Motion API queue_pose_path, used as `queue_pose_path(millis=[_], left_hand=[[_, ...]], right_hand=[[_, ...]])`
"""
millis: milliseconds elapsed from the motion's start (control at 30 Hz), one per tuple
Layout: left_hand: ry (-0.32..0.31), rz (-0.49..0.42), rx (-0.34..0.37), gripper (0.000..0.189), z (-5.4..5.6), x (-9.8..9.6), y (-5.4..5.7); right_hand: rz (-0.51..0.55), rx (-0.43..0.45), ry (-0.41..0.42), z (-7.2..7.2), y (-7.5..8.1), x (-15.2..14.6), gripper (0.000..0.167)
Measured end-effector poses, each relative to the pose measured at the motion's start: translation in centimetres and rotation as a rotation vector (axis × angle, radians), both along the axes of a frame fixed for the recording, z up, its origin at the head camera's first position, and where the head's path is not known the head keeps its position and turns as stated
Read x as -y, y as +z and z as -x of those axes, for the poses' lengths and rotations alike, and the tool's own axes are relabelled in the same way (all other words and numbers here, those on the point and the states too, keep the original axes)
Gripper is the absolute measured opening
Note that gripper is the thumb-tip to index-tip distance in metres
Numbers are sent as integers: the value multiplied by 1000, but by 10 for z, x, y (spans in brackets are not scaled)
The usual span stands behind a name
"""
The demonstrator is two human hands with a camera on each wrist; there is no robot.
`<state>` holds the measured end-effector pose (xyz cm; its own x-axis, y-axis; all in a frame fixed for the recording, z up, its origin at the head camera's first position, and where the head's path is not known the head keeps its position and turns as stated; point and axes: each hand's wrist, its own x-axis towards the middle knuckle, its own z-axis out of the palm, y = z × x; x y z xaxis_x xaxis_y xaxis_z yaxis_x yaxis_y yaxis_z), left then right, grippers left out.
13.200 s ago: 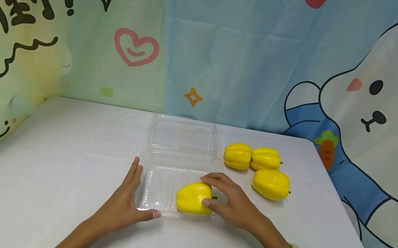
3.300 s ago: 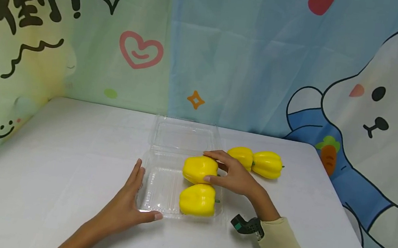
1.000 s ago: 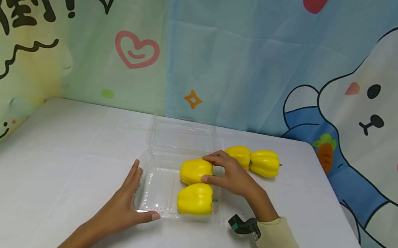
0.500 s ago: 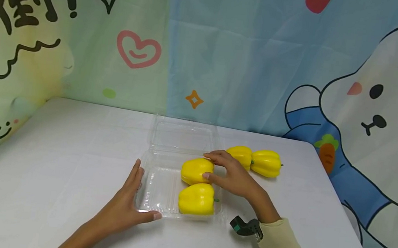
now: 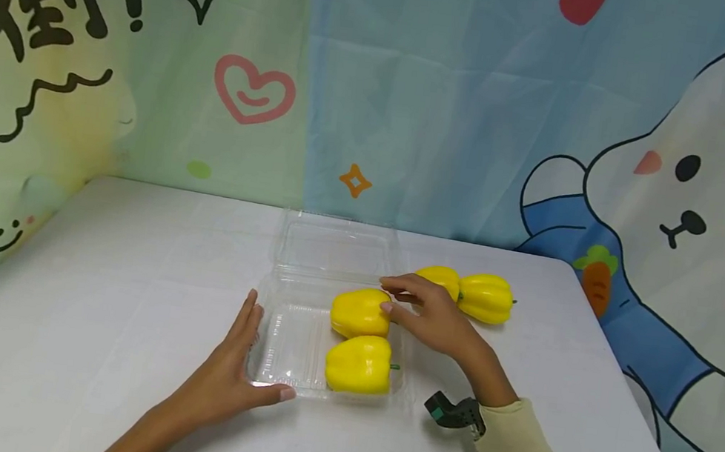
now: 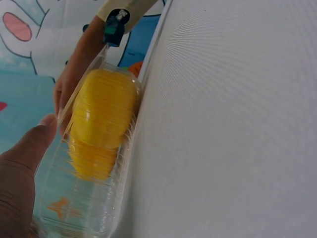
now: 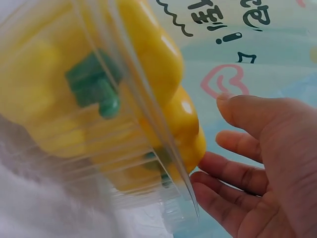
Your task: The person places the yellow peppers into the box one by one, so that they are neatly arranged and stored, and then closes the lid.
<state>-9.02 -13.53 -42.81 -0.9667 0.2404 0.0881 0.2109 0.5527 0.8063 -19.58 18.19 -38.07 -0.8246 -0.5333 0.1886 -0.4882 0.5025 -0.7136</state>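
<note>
A clear plastic clamshell container lies unfolded on the white table, its lid flat behind the base. In its right half sit two yellow bell peppers, the near pepper and the far pepper, one behind the other. My left hand spreads around the left front corner, thumb along the front rim and straight fingers by the left side. My right hand is at the far pepper's right end, thumb and fingers parted; the right wrist view shows the hand beside the peppers, gripping nothing.
Two more yellow peppers, one partly hidden pepper and one fully visible pepper, lie right of the lid, behind my right hand. A black device is strapped at my right wrist. A printed cloth backdrop rises behind the table.
Earlier, the near pepper was set into the base, then the far one was brought from the right group. Now the right hand has released the far pepper and shifted slightly right. The left hand stays.
</note>
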Motion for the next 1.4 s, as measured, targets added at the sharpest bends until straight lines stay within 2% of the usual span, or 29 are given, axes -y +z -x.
queue_pose_path(millis=[167, 300, 533, 767, 867, 1100, 1233, 1333, 1400], left_hand=[[-1, 1, -1, 132, 0, 1, -1], [5, -4, -4, 133, -1, 2, -1], [4, -11, -11, 133, -1, 2, -1], [0, -8, -12, 132, -1, 1, -1], [-1, -7, -11, 132, -1, 1, 0], [0, 2, -12, 132, -1, 0, 1], [2, 10, -11, 132, -1, 0, 1], [2, 12, -11, 132, -1, 0, 1], [2, 11, -10, 132, 0, 0, 0]], right_hand=[[66, 19, -26, 3, -1, -3, 33], [78, 13, -54, 6, -1, -6, 33], [117, -14, -102, 10, 1, -17, 35], [106, -45, -167, 13, 3, -32, 37], [140, -77, -172, 15, 3, -37, 36], [189, -128, -196, 1, 25, -33, 37], [193, -116, -236, 15, 5, -47, 45], [187, -73, -265, 25, -8, -56, 52], [170, -42, -271, 28, -12, -58, 56]])
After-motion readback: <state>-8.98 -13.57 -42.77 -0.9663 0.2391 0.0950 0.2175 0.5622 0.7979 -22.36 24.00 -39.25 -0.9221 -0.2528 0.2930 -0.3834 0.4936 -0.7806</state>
